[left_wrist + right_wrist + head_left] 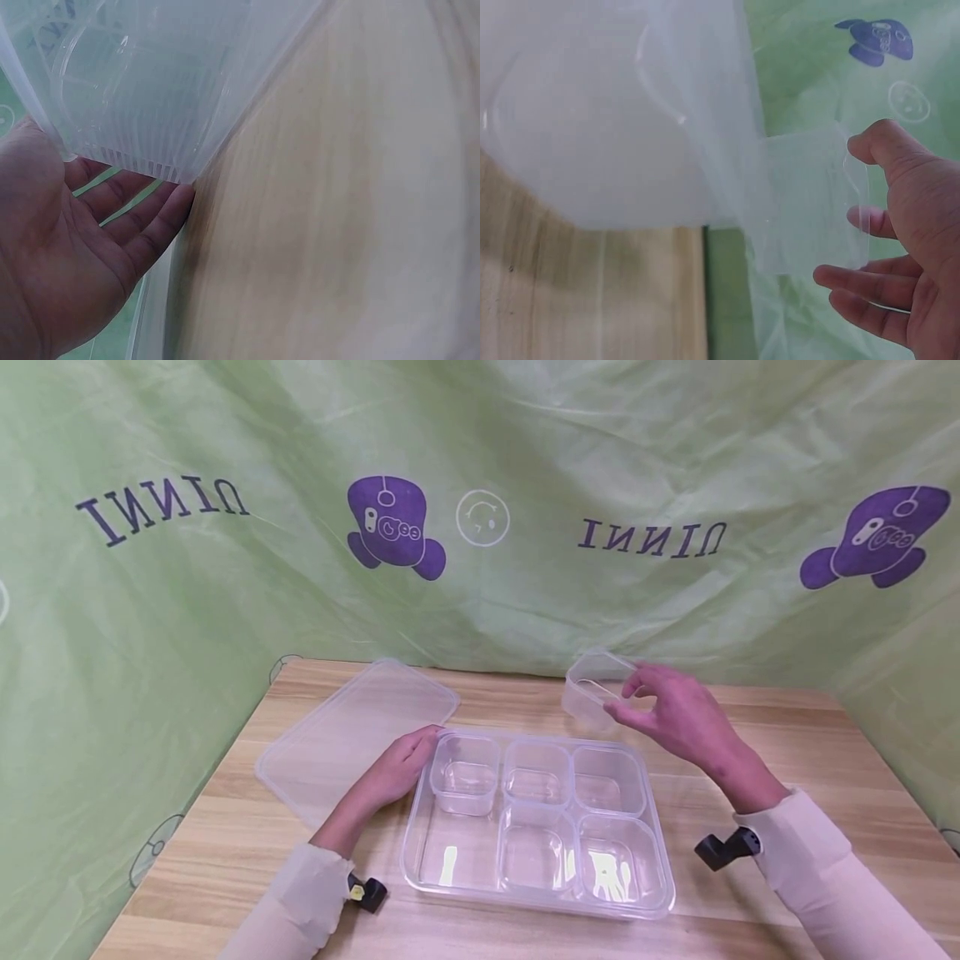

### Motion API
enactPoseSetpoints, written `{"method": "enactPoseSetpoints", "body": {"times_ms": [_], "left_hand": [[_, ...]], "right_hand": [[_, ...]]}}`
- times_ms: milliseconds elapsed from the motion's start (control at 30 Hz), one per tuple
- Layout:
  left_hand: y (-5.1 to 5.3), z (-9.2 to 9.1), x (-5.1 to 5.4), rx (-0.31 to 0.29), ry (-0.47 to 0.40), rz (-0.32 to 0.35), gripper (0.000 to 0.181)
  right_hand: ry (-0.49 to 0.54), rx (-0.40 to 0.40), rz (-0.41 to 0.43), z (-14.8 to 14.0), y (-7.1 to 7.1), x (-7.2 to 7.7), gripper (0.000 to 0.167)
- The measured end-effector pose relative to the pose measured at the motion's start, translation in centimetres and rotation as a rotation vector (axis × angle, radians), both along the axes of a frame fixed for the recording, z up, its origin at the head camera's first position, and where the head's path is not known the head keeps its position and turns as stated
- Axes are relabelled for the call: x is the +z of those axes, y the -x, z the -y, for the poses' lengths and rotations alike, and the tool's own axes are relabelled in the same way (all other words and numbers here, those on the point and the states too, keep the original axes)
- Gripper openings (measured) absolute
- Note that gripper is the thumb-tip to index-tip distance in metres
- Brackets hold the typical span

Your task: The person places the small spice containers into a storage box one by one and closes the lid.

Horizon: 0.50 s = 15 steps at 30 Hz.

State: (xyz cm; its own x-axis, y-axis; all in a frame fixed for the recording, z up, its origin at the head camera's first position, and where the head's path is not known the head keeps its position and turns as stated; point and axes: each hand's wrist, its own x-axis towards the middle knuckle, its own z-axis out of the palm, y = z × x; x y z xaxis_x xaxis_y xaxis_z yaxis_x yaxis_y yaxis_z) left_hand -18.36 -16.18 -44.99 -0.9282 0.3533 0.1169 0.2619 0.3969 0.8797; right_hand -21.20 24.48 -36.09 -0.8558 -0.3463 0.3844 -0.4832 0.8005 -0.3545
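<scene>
A large clear plastic box stands on the table with several small clear containers inside it. The bare floor of the box shows at its front left. My left hand grips the box at its back left corner; in the left wrist view its fingers lie against the ribbed outer wall. Toward the back of the table, my right hand holds another small clear container by its right end. Thumb and fingers span that end in the right wrist view.
A flat translucent lid lies left of the box, partly behind the left forearm. Behind the wooden table hangs a green printed curtain. Each wrist wears a black camera mount.
</scene>
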Motion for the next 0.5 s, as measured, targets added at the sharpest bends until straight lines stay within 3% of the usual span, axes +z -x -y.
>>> {"method": "enactPoseSetpoints", "body": {"times_ms": [500], "left_hand": [[0.1, 0.0, -0.1, -0.01, -0.011, -0.008, 0.043]], "right_hand": [[0.011, 0.084, -0.081, 2.3, -2.0, 1.7, 0.025]]}}
